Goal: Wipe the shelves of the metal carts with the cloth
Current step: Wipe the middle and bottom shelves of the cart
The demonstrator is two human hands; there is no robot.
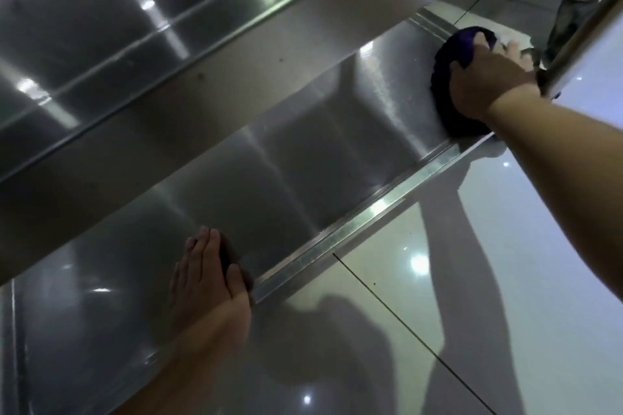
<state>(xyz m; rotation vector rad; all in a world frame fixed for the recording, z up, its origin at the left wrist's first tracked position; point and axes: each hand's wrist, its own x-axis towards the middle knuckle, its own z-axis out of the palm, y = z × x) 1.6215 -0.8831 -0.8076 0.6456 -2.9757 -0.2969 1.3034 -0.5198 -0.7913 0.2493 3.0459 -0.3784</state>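
A stainless metal cart fills the view, with an upper shelf (101,44) at the top left and a lower shelf (286,152) running diagonally below it. A dark purple cloth (445,77) lies on the lower shelf near its far right end. My right hand (488,84) presses down on the cloth, fingers spread over it and reaching past its edge. My left hand (205,276) rests flat on the lower shelf by its front rim (337,242), fingers straight and together, holding nothing.
A round metal cart post (586,27) stands at the upper right, just beyond my right hand, with a grey rag (569,10) draped at its base. Glossy pale floor tiles (472,280) lie to the right of the shelf's front rim.
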